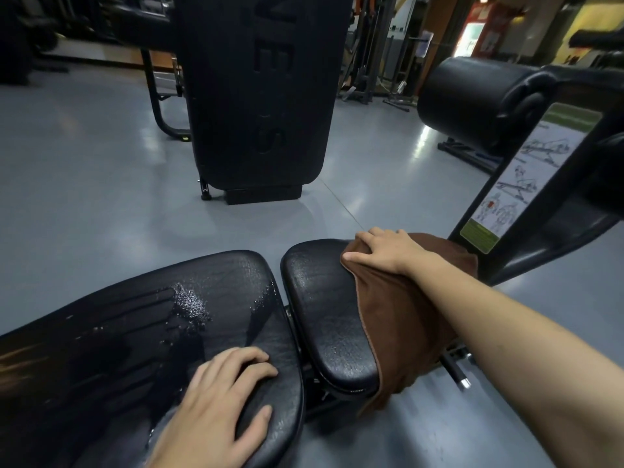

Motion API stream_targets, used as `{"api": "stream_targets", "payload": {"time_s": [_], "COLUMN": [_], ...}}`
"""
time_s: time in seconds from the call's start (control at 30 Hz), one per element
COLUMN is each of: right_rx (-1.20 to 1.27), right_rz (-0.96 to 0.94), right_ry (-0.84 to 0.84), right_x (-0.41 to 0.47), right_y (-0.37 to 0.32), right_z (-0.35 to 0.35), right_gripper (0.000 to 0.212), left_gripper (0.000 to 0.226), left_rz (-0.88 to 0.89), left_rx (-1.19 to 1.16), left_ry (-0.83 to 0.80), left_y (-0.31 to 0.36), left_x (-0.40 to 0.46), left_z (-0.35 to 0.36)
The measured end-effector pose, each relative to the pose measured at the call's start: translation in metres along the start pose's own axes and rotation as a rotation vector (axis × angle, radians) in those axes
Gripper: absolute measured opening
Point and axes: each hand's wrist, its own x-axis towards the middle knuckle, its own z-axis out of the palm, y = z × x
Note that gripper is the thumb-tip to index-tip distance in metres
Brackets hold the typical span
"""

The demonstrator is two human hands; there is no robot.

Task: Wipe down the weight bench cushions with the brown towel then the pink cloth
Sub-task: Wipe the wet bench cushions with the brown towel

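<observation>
The weight bench has two black cushions side by side. The long back cushion (135, 332) at lower left is wet, with droplets and streaks near its middle. My left hand (219, 403) rests flat on its near right corner, fingers spread, holding nothing. The smaller seat cushion (324, 315) lies to the right. The brown towel (405, 319) drapes over the seat cushion's right half and hangs off its near edge. My right hand (385, 251) presses on the towel's far end, fingers curled into the cloth. No pink cloth is visible.
A black upright pad (260, 96) of another machine stands ahead on the grey floor. At right a black roller pad (472, 96) and a frame with an exercise chart (523, 177) rise beside the seat cushion. More gym equipment lines the background.
</observation>
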Motion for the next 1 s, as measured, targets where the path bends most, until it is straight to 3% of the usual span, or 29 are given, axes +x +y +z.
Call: {"api": "stream_targets", "payload": {"time_s": [0.4, 0.6, 1.0], "right_rx": [0.054, 0.055, 0.089], "right_rz": [-0.131, -0.221, 0.091], "right_ry": [0.021, 0.028, -0.085], "right_x": [0.026, 0.035, 0.024], "right_y": [-0.088, -0.116, -0.035], "right_z": [0.007, 0.008, -0.007], "right_gripper": [0.098, 0.089, 0.097], "left_gripper": [0.037, 0.035, 0.035], "left_rz": [-0.008, -0.024, -0.042], "left_rx": [-0.019, -0.016, -0.033], "left_ry": [0.028, 0.013, 0.003], "left_y": [0.006, 0.007, 0.006], "left_x": [-0.002, -0.001, -0.003], "left_z": [-0.003, -0.004, -0.004]}}
